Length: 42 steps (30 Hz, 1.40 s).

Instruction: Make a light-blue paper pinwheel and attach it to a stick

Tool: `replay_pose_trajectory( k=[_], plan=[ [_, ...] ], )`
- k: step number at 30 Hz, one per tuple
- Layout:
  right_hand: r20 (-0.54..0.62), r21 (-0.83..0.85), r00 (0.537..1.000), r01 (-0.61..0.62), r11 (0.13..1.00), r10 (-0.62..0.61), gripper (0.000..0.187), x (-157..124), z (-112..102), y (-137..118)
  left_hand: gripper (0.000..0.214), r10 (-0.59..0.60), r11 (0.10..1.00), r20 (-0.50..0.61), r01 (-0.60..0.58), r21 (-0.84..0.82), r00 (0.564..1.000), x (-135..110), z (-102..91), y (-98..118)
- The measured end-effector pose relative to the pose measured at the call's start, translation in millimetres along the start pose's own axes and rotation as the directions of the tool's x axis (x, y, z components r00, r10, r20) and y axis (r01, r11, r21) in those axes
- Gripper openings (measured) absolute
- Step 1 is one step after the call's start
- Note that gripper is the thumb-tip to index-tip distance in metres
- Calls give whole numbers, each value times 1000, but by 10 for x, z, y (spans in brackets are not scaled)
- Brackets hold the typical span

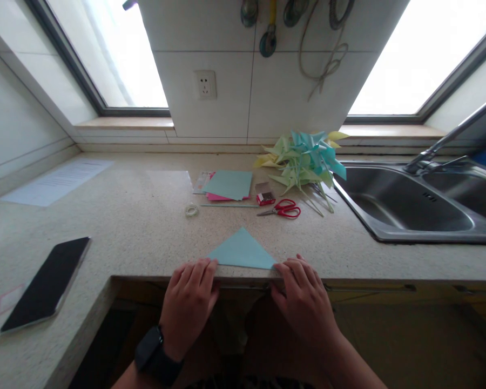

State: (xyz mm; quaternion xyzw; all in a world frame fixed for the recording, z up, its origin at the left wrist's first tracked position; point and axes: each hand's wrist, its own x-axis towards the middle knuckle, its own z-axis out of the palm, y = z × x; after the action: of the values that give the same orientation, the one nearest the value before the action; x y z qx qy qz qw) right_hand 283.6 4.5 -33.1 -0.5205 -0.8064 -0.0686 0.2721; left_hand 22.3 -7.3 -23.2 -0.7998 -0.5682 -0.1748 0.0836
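A light blue sheet of paper (243,249), folded into a triangle, lies at the counter's front edge with its point facing away from me. My left hand (191,300) has its fingers together on the triangle's left corner, the thumb lower down. At the right corner, the fingers of my right hand (305,300) hold the paper in the same way. Beyond the triangle are red-handled scissors (285,208), a small red box (265,198), a stack of coloured paper (229,185), a thin stick (229,205) and a roll of clear tape (191,210).
A pile of green, blue and yellow paper pinwheels (308,156) lies by the steel sink (368,216) with its faucet (423,160). To the left are a black tablet or phone (46,283) and a printed sheet (60,181). A wall socket (206,85) is at the back.
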Motion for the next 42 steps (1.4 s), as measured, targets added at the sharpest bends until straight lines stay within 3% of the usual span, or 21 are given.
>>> replay_pose_trajectory(
  k=[2,6,10,13,16,19,24,29,39,42],
  plan=[
    [-21,66,1000,21,998,-19,13,-24,-47,37,34,5,1000,-18,-5,-23,1000,-36,-32,-28],
    [-56,293,997,70,953,-56,11,-21,-229,73,19,33,995,-28,-36,-97,999,-124,-164,-49],
    [-17,737,999,-11,675,36,18,50,-491,-40,26,74,945,-23,-78,-316,997,-158,-359,44],
    [104,850,980,-177,496,170,12,106,-623,-204,28,85,810,62,-33,-585,994,-141,-485,160],
    [221,877,907,-346,334,359,7,158,-668,-335,25,41,635,211,138,-760,977,-133,-538,257],
    [353,855,833,-472,216,426,16,212,-688,-389,26,2,489,387,337,-804,922,-173,-521,323],
    [495,784,774,-594,180,394,23,254,-712,-422,31,-5,343,546,514,-786,838,-279,-487,407],
    [552,745,751,-639,191,361,21,202,-659,-494,32,-43,291,544,532,-795,838,-271,-517,470],
    [606,716,729,-674,179,318,20,173,-682,-552,38,-89,237,631,631,-739,771,-317,-506,558],
    [602,715,732,-672,192,319,22,169,-710,-565,37,-69,228,633,630,-743,771,-332,-510,569]
  ],
)
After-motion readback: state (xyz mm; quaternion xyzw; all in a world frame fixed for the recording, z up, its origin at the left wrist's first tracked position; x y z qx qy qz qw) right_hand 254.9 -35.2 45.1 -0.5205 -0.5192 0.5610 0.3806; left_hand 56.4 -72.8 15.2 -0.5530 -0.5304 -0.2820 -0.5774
